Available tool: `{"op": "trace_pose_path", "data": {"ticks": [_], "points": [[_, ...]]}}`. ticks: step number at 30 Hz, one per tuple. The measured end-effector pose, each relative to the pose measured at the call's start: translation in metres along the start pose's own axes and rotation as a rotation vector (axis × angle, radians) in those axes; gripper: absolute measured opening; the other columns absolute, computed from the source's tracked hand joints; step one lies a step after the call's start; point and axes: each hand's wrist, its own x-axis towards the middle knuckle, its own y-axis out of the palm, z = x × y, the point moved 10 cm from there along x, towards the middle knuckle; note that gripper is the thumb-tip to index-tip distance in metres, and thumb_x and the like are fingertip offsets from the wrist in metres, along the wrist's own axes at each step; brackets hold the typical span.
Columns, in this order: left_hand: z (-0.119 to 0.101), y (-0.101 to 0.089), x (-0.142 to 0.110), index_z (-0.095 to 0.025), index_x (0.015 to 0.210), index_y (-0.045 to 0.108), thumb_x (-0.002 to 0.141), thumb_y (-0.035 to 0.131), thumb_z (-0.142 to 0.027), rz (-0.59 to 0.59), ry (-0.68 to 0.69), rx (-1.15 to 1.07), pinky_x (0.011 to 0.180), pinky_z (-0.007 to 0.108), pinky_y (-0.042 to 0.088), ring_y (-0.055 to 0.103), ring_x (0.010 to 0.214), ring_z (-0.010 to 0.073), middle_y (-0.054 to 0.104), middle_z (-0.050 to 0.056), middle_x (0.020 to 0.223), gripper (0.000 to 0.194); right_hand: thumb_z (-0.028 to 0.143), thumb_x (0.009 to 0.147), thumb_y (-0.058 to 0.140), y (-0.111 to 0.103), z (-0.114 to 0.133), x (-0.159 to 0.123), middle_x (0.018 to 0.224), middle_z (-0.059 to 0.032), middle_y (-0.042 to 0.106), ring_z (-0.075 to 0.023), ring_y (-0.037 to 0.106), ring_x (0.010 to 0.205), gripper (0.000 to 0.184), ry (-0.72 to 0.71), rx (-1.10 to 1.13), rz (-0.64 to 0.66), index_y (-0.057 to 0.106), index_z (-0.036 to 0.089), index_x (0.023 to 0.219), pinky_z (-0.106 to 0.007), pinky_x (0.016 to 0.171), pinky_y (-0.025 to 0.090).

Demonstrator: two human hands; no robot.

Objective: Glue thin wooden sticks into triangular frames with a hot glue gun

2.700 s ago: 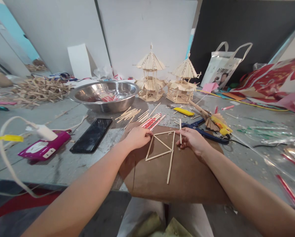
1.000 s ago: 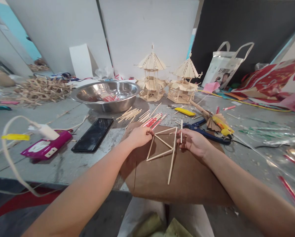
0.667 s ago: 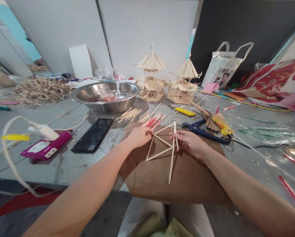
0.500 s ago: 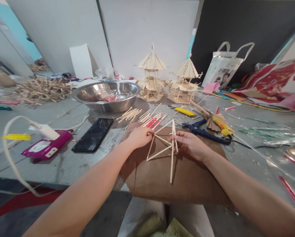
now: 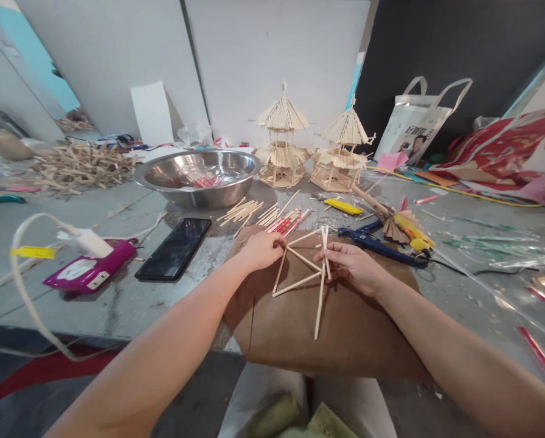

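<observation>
A frame of thin wooden sticks (image 5: 297, 284) is held over the brown board (image 5: 281, 340) in front of me. My left hand (image 5: 264, 249) pinches the frame's upper left corner, fingers closed. On the other side, my right hand (image 5: 345, 261) has its fingers closed around the sticks at the right corner. From that corner one long stick (image 5: 319, 310) points down toward me. Just beyond my left hand lie sticks in red-and-white wrapping (image 5: 287, 222) and a small pile of loose sticks (image 5: 240, 211).
Two stick pavilions (image 5: 283, 158) stand at the back beside a steel bowl (image 5: 199, 194). A black phone (image 5: 174, 249) and a purple power strip (image 5: 90, 267) lie at left. To the right are a blue glue gun (image 5: 382, 248) and a yellow utility knife (image 5: 342, 207).
Both hands keep their hold on the stick frame. The sticks at the right corner have tilted slightly, and the whole view has shifted a little.
</observation>
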Motion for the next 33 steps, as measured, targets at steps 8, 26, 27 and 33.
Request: {"op": "trace_pose_path", "data": {"ticks": [8, 26, 27, 33], "points": [[-0.003, -0.004, -0.002, -0.023, 0.083, 0.060, 0.064, 0.041, -0.022, 0.007, -0.034, 0.017, 0.062, 0.025, 0.039, 0.055, 0.072, 0.0158, 0.063, 0.000, 0.081, 0.028, 0.029, 0.069, 0.057, 0.000, -0.003, 0.001, 0.062, 0.0004, 0.054, -0.0067, 0.049, 0.052, 0.015, 0.037, 0.011, -0.020, 0.058, 0.014, 0.071, -0.023, 0.053, 0.047], [-0.001, -0.015, -0.004, -0.017, 0.074, 0.056, 0.061, 0.046, -0.020, -0.108, -0.031, -0.254, 0.071, 0.028, 0.039, 0.052, 0.069, 0.0144, 0.059, -0.001, 0.069, 0.017, 0.030, 0.068, 0.059, -0.001, -0.005, 0.002, 0.059, 0.0008, 0.053, -0.0058, 0.049, 0.051, 0.016, 0.055, 0.038, -0.009, 0.059, 0.014, 0.069, -0.020, 0.052, 0.045], [-0.002, -0.015, -0.004, -0.017, 0.075, 0.055, 0.061, 0.046, -0.020, -0.110, -0.012, -0.310, 0.069, 0.027, 0.039, 0.052, 0.068, 0.0137, 0.059, -0.001, 0.069, 0.017, 0.031, 0.068, 0.058, -0.001, -0.004, 0.002, 0.056, 0.0014, 0.052, -0.0058, 0.048, 0.049, 0.017, 0.046, 0.038, -0.007, 0.059, 0.014, 0.069, -0.021, 0.052, 0.045], [-0.011, -0.013, -0.009, -0.015, 0.089, 0.050, 0.065, 0.046, -0.018, -0.029, 0.021, -0.734, 0.054, 0.022, 0.040, 0.050, 0.052, 0.0086, 0.054, -0.003, 0.060, 0.024, 0.032, 0.070, 0.056, 0.000, 0.003, 0.002, 0.056, 0.0019, 0.051, -0.0063, 0.047, 0.046, 0.017, -0.035, 0.066, 0.001, 0.058, 0.015, 0.071, -0.023, 0.048, 0.046]]}}
